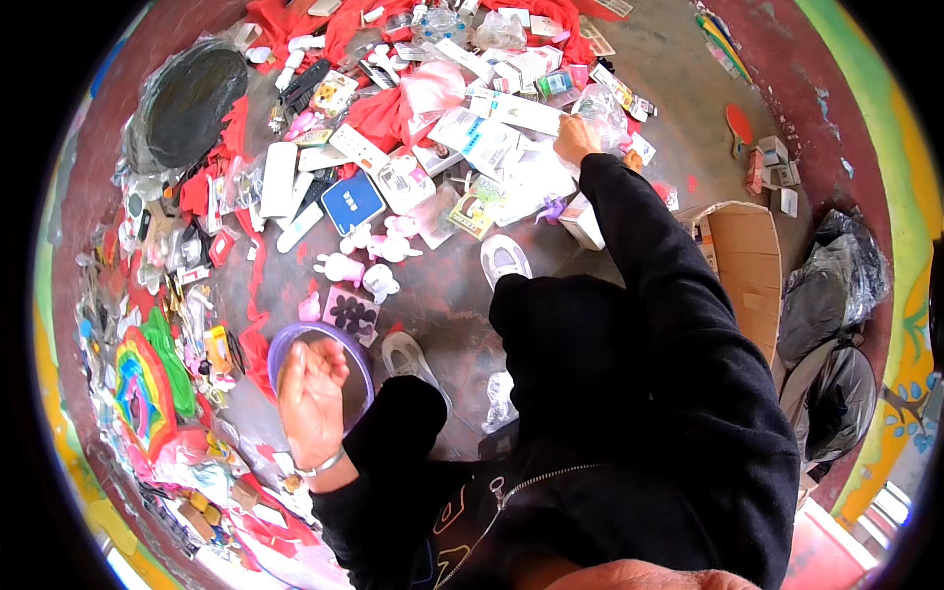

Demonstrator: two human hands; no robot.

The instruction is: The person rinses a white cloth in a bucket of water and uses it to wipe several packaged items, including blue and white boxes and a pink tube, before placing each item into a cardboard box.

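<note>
My right hand (577, 141) reaches far into the pile, its fingers closed beside the end of a long white box (521, 112). What they grip, if anything, is hidden. Clear plastic bags (602, 110) lie next to that hand, and a white sheet (539, 182) is just below it. Nearer to me, my left hand (313, 403) is raised with loosely curled fingers and nothing visible in it. It hangs over a round purple rim (362, 369), partly covering it; I cannot tell whether they touch. Pink and white toy figures (339, 266) and a blue box (353, 204) lie beyond it.
White cartons, red cloth (379, 123) and small goods heap up ahead. A dark round tub (197, 106) stands far left, above a rainbow-coloured item (143, 393). To the right are an open cardboard box (747, 265), black plastic-wrapped bundles (834, 285) and a red paddle (739, 128).
</note>
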